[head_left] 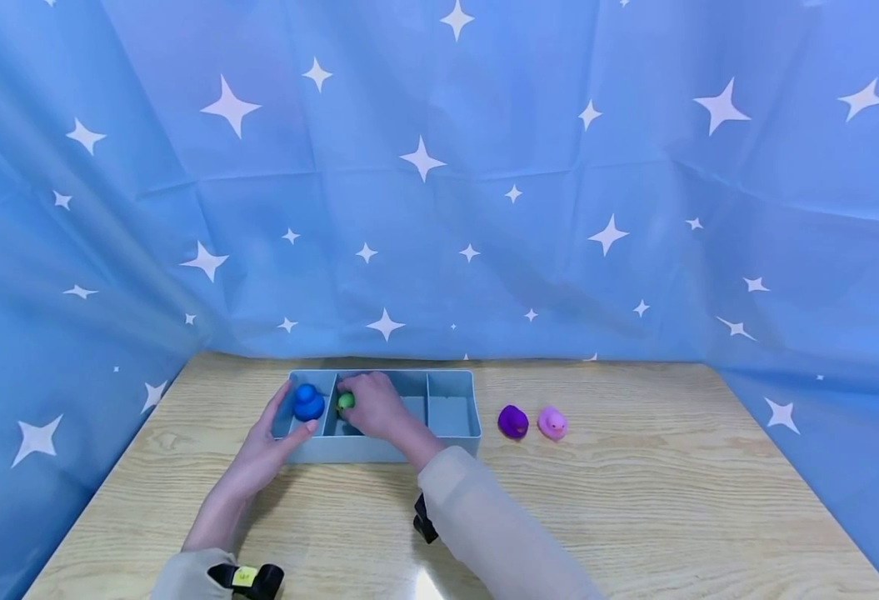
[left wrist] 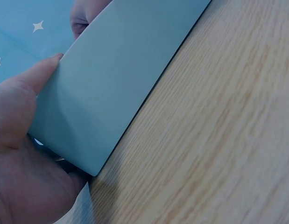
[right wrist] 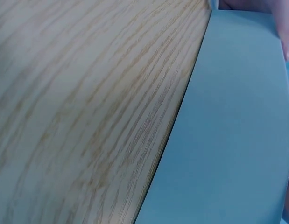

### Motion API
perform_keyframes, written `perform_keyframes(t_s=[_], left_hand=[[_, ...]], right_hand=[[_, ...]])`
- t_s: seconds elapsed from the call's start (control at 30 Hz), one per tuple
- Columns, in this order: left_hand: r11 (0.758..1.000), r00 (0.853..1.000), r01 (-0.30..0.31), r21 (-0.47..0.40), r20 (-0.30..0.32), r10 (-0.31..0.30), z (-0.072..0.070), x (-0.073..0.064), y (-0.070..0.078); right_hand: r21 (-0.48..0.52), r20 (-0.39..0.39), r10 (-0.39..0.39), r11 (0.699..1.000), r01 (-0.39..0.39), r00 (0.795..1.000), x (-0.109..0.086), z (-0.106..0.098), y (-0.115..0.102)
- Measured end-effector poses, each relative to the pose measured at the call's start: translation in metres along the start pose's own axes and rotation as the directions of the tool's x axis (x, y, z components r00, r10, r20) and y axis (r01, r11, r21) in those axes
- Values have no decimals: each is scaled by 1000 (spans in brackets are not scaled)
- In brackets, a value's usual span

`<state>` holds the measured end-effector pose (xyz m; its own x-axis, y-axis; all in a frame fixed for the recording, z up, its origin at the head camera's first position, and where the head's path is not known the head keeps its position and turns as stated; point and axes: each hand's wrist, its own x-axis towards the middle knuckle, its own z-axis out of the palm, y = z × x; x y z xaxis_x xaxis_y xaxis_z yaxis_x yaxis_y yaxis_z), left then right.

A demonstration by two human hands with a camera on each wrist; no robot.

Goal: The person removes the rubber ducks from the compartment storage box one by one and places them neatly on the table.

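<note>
A light blue divided box [head_left: 379, 451] sits on the table. My left hand [head_left: 262, 454] holds its left end, thumb at the front rim and fingers around the side; the left wrist view shows this hand [left wrist: 18, 130] against the box wall [left wrist: 111, 79]. In the leftmost compartment is a blue rubber duck [head_left: 308, 403]. My right hand [head_left: 374, 406] reaches into the compartment beside it and pinches a green rubber duck [head_left: 345, 402], partly covered by the fingers. The right wrist view shows mostly the box's front wall [right wrist: 228, 121].
Right of the box, a purple rubber duck [head_left: 512, 422] and a pink rubber duck [head_left: 552, 423] stand side by side on the wooden table [head_left: 634, 500]. A blue curtain with white stars [head_left: 514, 275] hangs behind the table and along both sides.
</note>
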<state>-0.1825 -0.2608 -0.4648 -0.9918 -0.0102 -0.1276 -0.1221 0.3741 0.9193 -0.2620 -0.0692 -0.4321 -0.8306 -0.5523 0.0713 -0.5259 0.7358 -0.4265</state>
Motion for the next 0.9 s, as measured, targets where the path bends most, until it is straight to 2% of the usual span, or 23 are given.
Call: perform_keyframes(t_s=[0.4, 0.57, 0.67, 0.9], left_hand=[[1000, 1000, 3, -1, -4, -3, 1, -1, 1], [1000, 1000, 8, -4, -1, -8, 3, -1, 2], [1000, 1000, 13, -6, -2, -13, 3, -1, 2], [1000, 1000, 28, 6, -6, -28, 2, -3, 3]], right_hand=[[-22, -18, -18, 1000, 17, 1000, 0, 2, 0], [58, -15, -55, 997, 56, 998, -1, -1, 5], [144, -19, -67, 987, 69, 998, -5, -6, 7], [317, -127, -62, 943, 100, 990, -22, -33, 11]])
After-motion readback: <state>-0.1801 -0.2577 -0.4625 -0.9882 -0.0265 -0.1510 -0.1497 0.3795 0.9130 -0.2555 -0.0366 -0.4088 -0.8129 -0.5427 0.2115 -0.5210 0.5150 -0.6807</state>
